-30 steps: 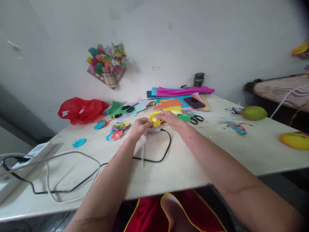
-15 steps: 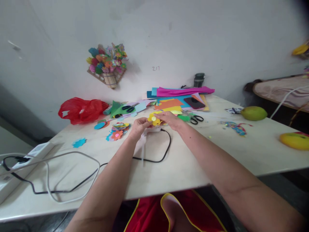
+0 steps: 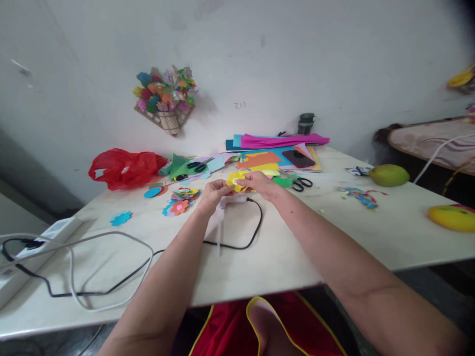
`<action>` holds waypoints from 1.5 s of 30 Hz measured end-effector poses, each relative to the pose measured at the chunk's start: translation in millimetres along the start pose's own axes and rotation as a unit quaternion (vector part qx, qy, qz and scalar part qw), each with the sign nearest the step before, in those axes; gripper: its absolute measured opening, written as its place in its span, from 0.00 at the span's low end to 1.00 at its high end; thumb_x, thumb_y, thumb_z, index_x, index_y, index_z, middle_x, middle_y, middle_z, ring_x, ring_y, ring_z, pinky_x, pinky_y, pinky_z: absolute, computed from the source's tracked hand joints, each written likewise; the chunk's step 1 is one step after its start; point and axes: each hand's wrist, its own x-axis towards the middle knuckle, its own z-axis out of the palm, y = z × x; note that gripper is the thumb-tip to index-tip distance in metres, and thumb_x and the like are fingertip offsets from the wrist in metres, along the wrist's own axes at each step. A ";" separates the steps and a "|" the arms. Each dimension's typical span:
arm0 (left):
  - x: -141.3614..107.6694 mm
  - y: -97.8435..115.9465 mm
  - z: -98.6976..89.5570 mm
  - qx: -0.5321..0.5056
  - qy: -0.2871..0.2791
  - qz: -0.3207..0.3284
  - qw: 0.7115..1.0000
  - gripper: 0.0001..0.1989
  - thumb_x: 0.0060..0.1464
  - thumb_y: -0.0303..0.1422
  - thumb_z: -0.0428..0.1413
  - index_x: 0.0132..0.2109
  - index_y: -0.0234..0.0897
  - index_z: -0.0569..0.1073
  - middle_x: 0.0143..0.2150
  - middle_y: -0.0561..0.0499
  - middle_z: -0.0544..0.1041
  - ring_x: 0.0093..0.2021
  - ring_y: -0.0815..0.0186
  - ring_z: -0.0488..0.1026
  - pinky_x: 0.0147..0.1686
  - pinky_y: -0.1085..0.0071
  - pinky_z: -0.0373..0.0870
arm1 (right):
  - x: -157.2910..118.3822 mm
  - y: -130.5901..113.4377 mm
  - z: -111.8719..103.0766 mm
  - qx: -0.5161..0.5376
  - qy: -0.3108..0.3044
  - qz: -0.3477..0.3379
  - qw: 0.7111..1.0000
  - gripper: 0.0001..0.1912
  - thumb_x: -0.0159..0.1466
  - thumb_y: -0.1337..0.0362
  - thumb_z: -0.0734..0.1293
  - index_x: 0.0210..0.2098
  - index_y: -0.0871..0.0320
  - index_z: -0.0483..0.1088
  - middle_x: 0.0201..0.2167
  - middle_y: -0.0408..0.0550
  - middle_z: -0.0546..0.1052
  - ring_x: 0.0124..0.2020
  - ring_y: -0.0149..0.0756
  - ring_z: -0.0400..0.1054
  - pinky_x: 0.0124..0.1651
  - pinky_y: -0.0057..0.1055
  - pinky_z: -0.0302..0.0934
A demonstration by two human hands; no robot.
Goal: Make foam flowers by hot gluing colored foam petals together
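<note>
My left hand pinches the left edge of a yellow paper flower with a pale centre, held just above the table. From the right, my right hand is closed on the same flower, its fingertips at the pale centre and covering part of it. Just below the hands lies a whitish glue gun, partly hidden, with a clear glue stick and a black cord. To the left is a pile of coloured paper flowers.
Black-handled scissors and a phone lie to the right, near stacked coloured sheets. A red plastic bag sits at the back left. Cables run from a power strip. Two mangoes rest at the right.
My right fingertips have shifted slightly on the yellow flower and now cover more of its pale centre. My left hand stays almost in place.
</note>
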 end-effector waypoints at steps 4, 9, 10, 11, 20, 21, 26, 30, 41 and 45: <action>0.3 -1.2 -2.2 -0.011 0.007 0.002 1.000 0.13 0.37 0.36 0.62 0.23 0.32 0.68 0.21 0.51 0.74 0.23 0.70 0.70 0.30 0.72 0.67 | -0.5 -0.5 -4.1 0.010 0.032 0.003 0.999 0.15 0.47 0.55 0.70 0.25 0.62 0.69 0.21 0.44 0.72 0.25 0.28 0.67 0.27 0.24 0.56; 0.0 -3.5 -7.5 -0.036 -0.041 -0.006 0.998 0.12 0.39 0.38 0.60 0.27 0.32 0.69 0.27 0.47 0.77 0.28 0.65 0.73 0.34 0.69 0.68 | 1.4 0.0 -5.2 -0.007 0.072 -0.014 0.997 0.14 0.47 0.57 0.70 0.22 0.62 0.68 0.19 0.42 0.71 0.22 0.26 0.66 0.26 0.23 0.55; 0.0 -3.7 -8.2 -0.036 -0.042 -0.008 0.998 0.13 0.40 0.38 0.59 0.28 0.32 0.70 0.27 0.47 0.76 0.28 0.65 0.73 0.34 0.68 0.68 | 1.3 -0.3 -5.1 -0.010 0.072 -0.018 0.997 0.14 0.47 0.57 0.70 0.22 0.62 0.68 0.19 0.42 0.70 0.22 0.25 0.65 0.25 0.23 0.55; 0.1 -3.8 -8.6 -0.031 -0.037 -0.009 0.999 0.13 0.41 0.39 0.59 0.28 0.32 0.70 0.26 0.47 0.76 0.27 0.65 0.73 0.33 0.69 0.68 | 1.1 -0.6 -4.8 -0.014 0.070 -0.022 0.997 0.14 0.47 0.57 0.71 0.21 0.62 0.67 0.19 0.41 0.70 0.22 0.25 0.65 0.26 0.23 0.55; 3.1 -5.2 -3.1 -0.001 0.031 0.016 0.999 0.16 0.37 0.42 0.61 0.22 0.32 0.68 0.19 0.54 0.70 0.21 0.73 0.67 0.25 0.75 0.65 | 0.6 -0.8 0.3 -0.044 0.034 -0.040 0.998 0.14 0.47 0.56 0.71 0.20 0.62 0.68 0.16 0.41 0.68 0.21 0.25 0.63 0.26 0.24 0.56; 3.4 -5.4 -3.1 -0.001 0.034 0.018 0.999 0.16 0.37 0.41 0.62 0.22 0.32 0.67 0.18 0.55 0.69 0.20 0.73 0.66 0.25 0.75 0.65 | 0.7 -1.0 0.6 -0.046 0.032 -0.041 0.998 0.14 0.47 0.56 0.71 0.20 0.62 0.68 0.16 0.41 0.69 0.21 0.25 0.63 0.26 0.24 0.56; 2.8 -3.8 -5.3 -0.004 0.028 0.014 0.999 0.18 0.39 0.45 0.60 0.24 0.32 0.70 0.21 0.52 0.72 0.23 0.71 0.69 0.26 0.74 0.67 | 1.0 -1.4 0.8 -0.036 0.031 -0.042 0.998 0.15 0.46 0.56 0.71 0.20 0.62 0.68 0.16 0.41 0.69 0.20 0.26 0.63 0.26 0.24 0.56; 1.0 -1.9 -5.9 -0.009 0.019 0.015 1.000 0.21 0.42 0.48 0.56 0.29 0.31 0.73 0.26 0.48 0.74 0.26 0.68 0.71 0.29 0.72 0.68 | -0.2 -2.6 2.3 -0.035 0.027 -0.043 0.998 0.16 0.46 0.55 0.71 0.19 0.62 0.68 0.16 0.41 0.69 0.20 0.25 0.63 0.26 0.24 0.56; -0.4 -0.9 -4.5 0.005 0.026 0.024 0.999 0.18 0.40 0.46 0.59 0.24 0.33 0.70 0.21 0.53 0.71 0.22 0.72 0.67 0.25 0.75 0.63 | -5.4 -7.6 7.6 -0.036 0.010 -0.040 0.998 0.16 0.45 0.56 0.71 0.18 0.61 0.64 0.16 0.39 0.66 0.20 0.25 0.61 0.28 0.26 0.59; -1.3 0.8 -3.9 0.017 0.015 0.023 0.999 0.18 0.41 0.46 0.58 0.25 0.33 0.70 0.22 0.52 0.71 0.23 0.71 0.67 0.25 0.75 0.63 | -4.3 -6.0 6.7 -0.039 -0.001 -0.049 0.998 0.17 0.45 0.56 0.71 0.16 0.61 0.62 0.15 0.38 0.64 0.20 0.25 0.61 0.27 0.25 0.58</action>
